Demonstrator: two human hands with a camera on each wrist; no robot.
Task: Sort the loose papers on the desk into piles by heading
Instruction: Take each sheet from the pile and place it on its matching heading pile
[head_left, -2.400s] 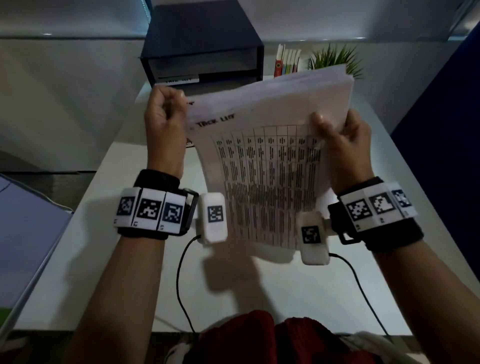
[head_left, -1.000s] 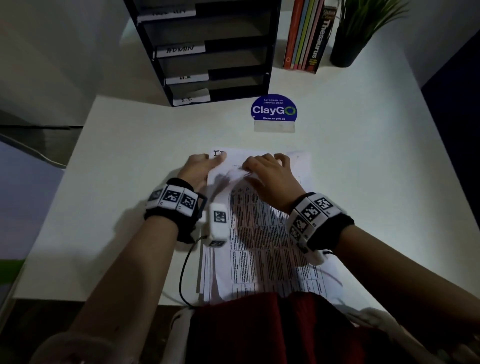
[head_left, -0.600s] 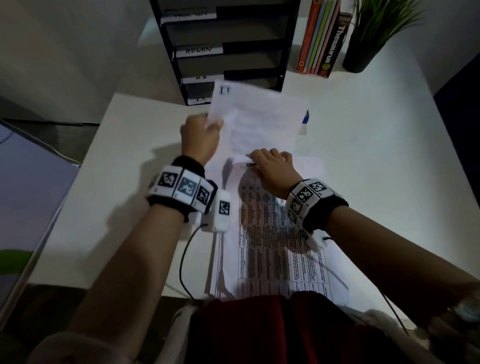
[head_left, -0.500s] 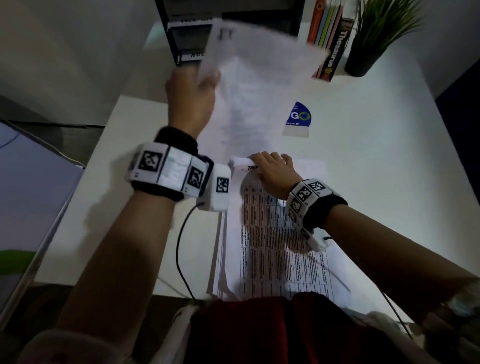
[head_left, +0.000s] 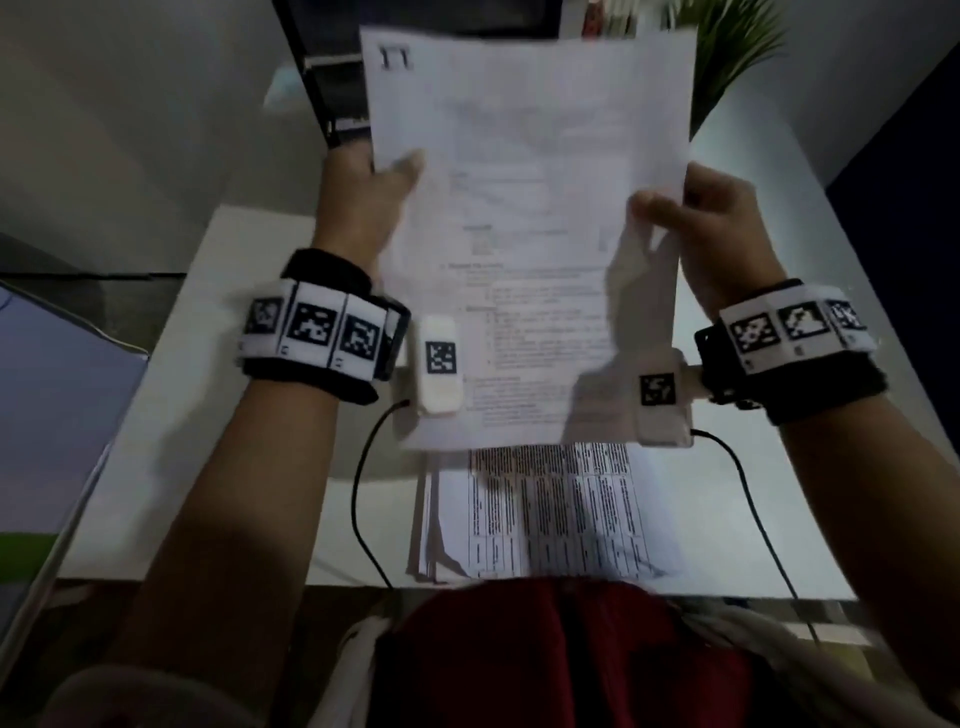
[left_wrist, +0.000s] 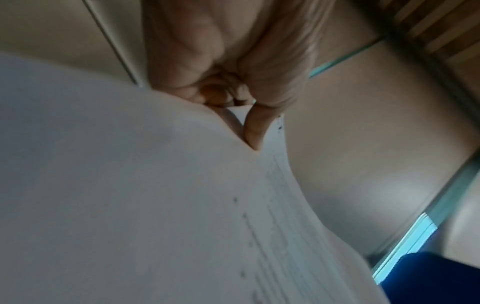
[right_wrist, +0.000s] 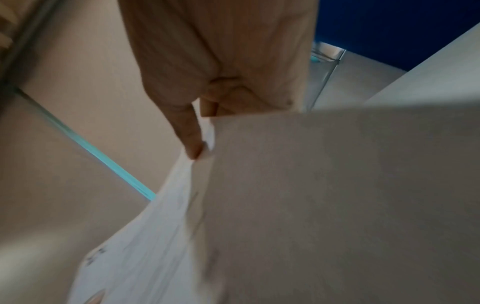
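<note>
Both hands pinch one sheet (head_left: 530, 208) raised above the surface (head_left: 779, 493): left hand (head_left: 363, 202) at 9 o'clock, right hand (head_left: 711, 218) at 3. Stack (head_left: 550, 514) lies at 6.

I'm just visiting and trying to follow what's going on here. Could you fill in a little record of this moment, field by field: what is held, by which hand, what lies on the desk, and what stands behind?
Held item: white printed paper sheet, heading near its top left corner, raised upright above the desk
Left hand: pinches the sheet's left edge
Right hand: pinches the sheet's right edge
On the white desk: stack of printed table papers, lying flat near the person
Behind: dark tiered paper tray, green potted plant
Heading text: too blurred to read
</note>
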